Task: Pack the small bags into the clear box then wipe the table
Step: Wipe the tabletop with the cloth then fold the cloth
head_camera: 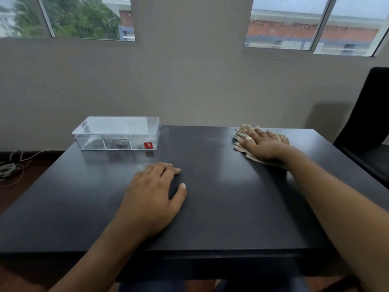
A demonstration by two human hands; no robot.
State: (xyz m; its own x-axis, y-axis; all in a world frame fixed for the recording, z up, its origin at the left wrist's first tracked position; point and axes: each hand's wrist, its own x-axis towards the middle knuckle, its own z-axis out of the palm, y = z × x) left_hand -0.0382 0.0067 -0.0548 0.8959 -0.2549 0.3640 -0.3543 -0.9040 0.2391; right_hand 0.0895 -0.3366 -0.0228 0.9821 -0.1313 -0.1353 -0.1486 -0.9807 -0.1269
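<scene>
Left hand [153, 197] rests flat on the dark table [210, 218], fingers spread, holding nothing. Farther out, right hand [263, 144] presses open-palmed on the cloth [242, 134], which protrudes beyond its fingertips: soft, light, likely to bunch, so grip mid-fold. Clear box [117, 133], rigid, holds the bags beyond the left fingertips.

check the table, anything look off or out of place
Nothing stands out. The clear box sits closed and square at the table's far left, the right hand presses a cloth flat, and the left hand rests on bare tabletop.
</scene>
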